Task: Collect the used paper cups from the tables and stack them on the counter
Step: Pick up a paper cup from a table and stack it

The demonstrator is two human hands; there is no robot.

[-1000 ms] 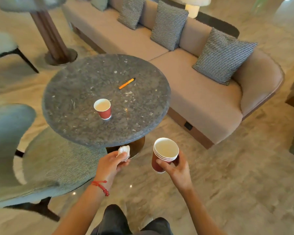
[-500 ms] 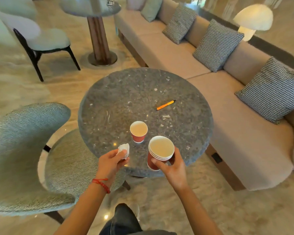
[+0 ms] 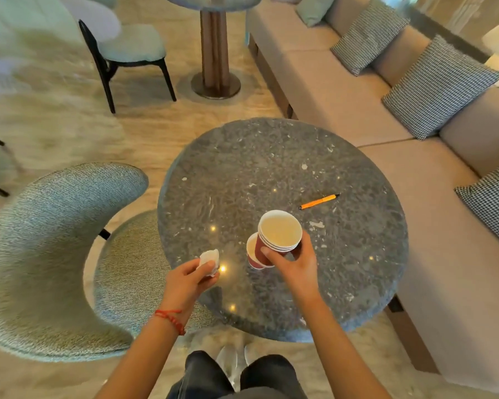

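My right hand (image 3: 296, 264) grips the nested stack of cups (image 3: 278, 236) over the lone cup (image 3: 253, 254) at the counter's (image 3: 271, 156) 6 o'clock; left hand (image 3: 189, 279) clutches a crumpled napkin (image 3: 209, 259). Lowering off-centre could tip that cup.

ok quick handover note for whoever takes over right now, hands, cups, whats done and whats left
Left hand holds a crumpled white napkin.
Right hand grips a stack of nested red paper cups above the round grey stone table.
A single red paper cup stands on the table, partly hidden behind the stack.
Done: several cups gathered.
Left: add the single cup, then stack them all on the counter, which is not in view.
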